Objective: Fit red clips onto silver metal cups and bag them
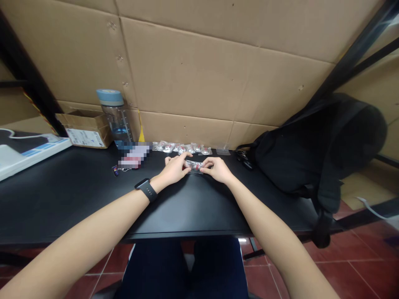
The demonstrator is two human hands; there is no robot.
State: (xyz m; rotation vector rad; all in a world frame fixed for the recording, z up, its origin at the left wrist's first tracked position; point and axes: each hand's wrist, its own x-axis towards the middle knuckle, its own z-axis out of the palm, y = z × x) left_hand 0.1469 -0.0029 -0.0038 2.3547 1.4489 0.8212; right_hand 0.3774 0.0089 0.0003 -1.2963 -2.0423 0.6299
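Between my two hands, just above the black tabletop, is a small clear plastic bag with something shiny and red inside. My left hand, a dark watch on its wrist, grips the bag's left end, its fingers bent. At the right end, my right hand pinches the bag with thumb and fingers. Behind my hands lies a row of several similar clear bags with silvery and red contents, too small to name. A flat clear bag lies at the right of that row.
A blue-lidded water bottle and an open cardboard box stand at the back left. A blurred card lies before the bottle. A white power strip is far left. A black backpack fills the right side. Cardboard walls the back.
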